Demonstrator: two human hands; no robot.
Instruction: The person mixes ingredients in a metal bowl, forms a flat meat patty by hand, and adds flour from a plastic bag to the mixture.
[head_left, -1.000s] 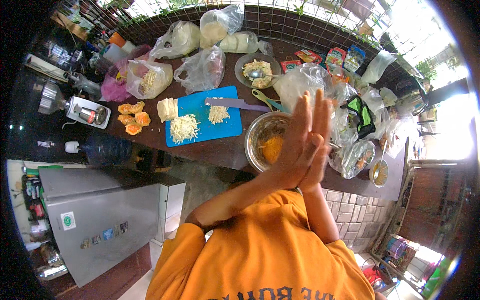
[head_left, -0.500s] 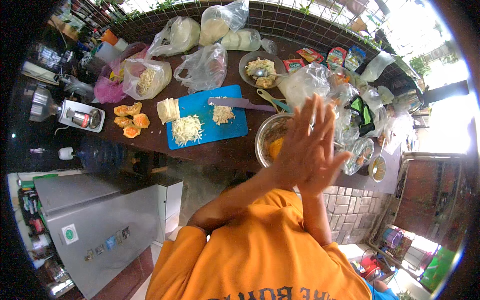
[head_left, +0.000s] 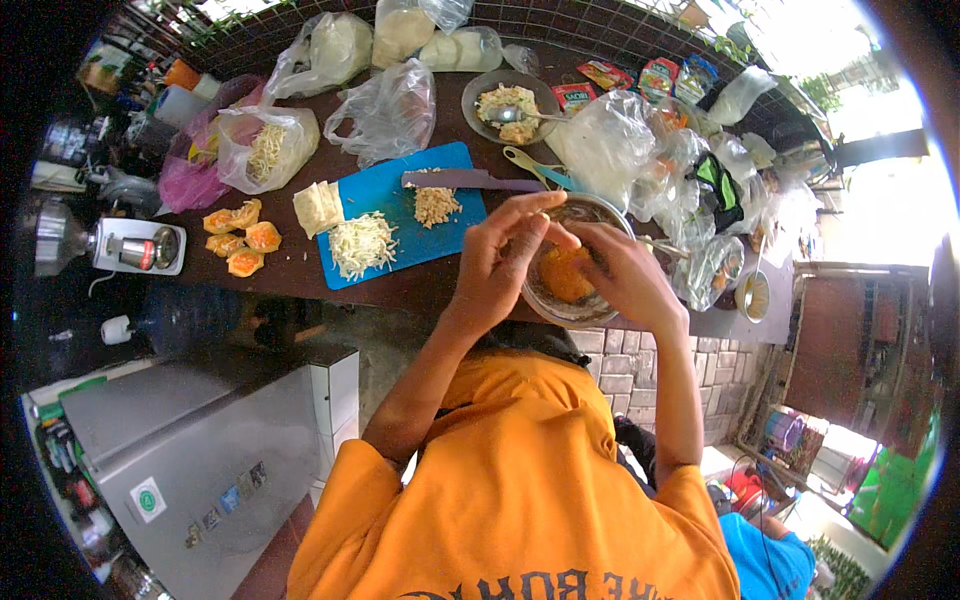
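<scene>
From my remote station I record two bare hands near the centre of the frame, above a metal bowl point(head_left: 572, 318) at the front of the dark counter point(head_left: 292, 272). The bowl contains an orange mixture point(head_left: 565, 277), lying slightly right of frame centre.

Left hand point(head_left: 495, 268): over the bowl's left side, fingers partly bent and directed rightward. Right hand point(head_left: 632, 275): over the bowl's right side, fingers angled left above the mixture. The fingertips of both hands come close together; I cannot tell whether either hand grasps anything.

Left of the hands I note a blue cutting board point(head_left: 430, 246) carrying white shreds point(head_left: 362, 247), chopped pale bits point(head_left: 437, 207) and a knife point(head_left: 470, 180) laid across its upper right. A stack of pale sheets point(head_left: 318, 208) overlaps the board's left edge. Orange-topped dumplings point(head_left: 262, 237) sit further left, near a white kitchen scale point(head_left: 172, 262). Upper centre: a plate point(head_left: 471, 107) of food with a spoon point(head_left: 505, 115).
</scene>
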